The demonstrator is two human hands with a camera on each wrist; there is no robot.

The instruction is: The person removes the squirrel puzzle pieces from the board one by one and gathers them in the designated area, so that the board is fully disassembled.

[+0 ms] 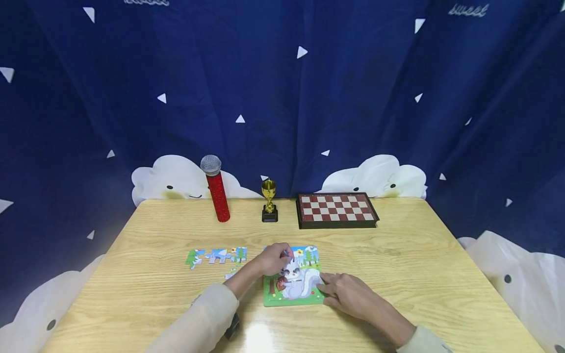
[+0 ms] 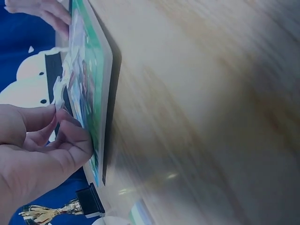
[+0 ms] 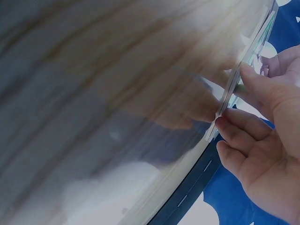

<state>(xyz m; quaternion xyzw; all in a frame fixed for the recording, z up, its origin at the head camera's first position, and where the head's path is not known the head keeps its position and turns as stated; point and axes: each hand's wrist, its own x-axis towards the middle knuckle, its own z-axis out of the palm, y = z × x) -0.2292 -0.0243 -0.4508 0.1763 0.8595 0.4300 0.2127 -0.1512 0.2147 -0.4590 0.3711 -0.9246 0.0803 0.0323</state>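
Note:
A squirrel jigsaw puzzle [image 1: 295, 287] with a green border lies flat on the table. My left hand [image 1: 274, 259] is over its upper left part. In the left wrist view, thumb and fingertips of the left hand [image 2: 42, 145] pinch a small pale puzzle piece [image 2: 58, 93] above the picture. My right hand [image 1: 346, 293] rests at the puzzle's right edge, its fingers extended and touching the border. The right wrist view has the right hand [image 3: 262, 136] with its fingertips right at the board's thin edge [image 3: 229, 89].
Loose puzzle pieces [image 1: 218, 255] lie left of the puzzle, one partly behind my left wrist. Along the back stand a red microphone [image 1: 218, 196], a gold trophy cup [image 1: 269, 196] on a black base, and a checkered game board [image 1: 336, 208]. A dark blue curtain [image 1: 273, 88] hangs behind the table.

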